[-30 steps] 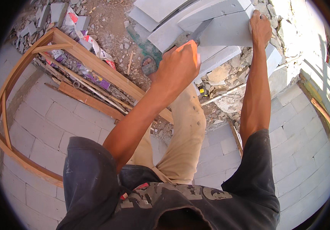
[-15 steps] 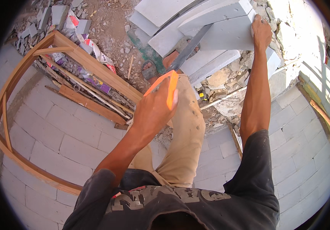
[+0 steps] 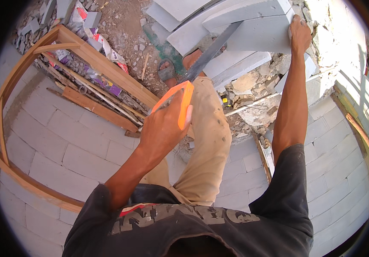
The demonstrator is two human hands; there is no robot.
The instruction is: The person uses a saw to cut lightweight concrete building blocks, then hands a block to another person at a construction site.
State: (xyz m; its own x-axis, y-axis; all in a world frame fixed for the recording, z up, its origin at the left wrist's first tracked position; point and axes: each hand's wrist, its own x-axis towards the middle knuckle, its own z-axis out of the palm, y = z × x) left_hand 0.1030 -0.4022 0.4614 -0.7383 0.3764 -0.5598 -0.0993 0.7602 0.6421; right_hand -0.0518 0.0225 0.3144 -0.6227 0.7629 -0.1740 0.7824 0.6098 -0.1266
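Observation:
My left hand (image 3: 165,121) is closed round the orange handle of a hand saw (image 3: 210,57). The saw's dark blade slants up and right, and its far end sits at the left edge of a grey lightweight concrete block (image 3: 259,36). Gripping that block's right end is my right hand (image 3: 300,34), its fingers curled at the edge and partly hidden. The block rests on other grey slabs (image 3: 238,68). My leg in tan trousers (image 3: 206,141) is just below the blade, and a sandalled foot (image 3: 166,70) stands to its left.
A wooden frame (image 3: 107,73) leans at the left beside planks (image 3: 94,109) and poles. Rubble (image 3: 257,83) and a yellow-black tape measure (image 3: 226,101) lie right of my leg. Torn bags (image 3: 107,55) litter the ground at upper left. Grey block walls (image 3: 81,150) stand on both sides.
My left hand has drawn the saw back toward my body, down and to the left. My right hand still grips the block; the whole view has shifted slightly.

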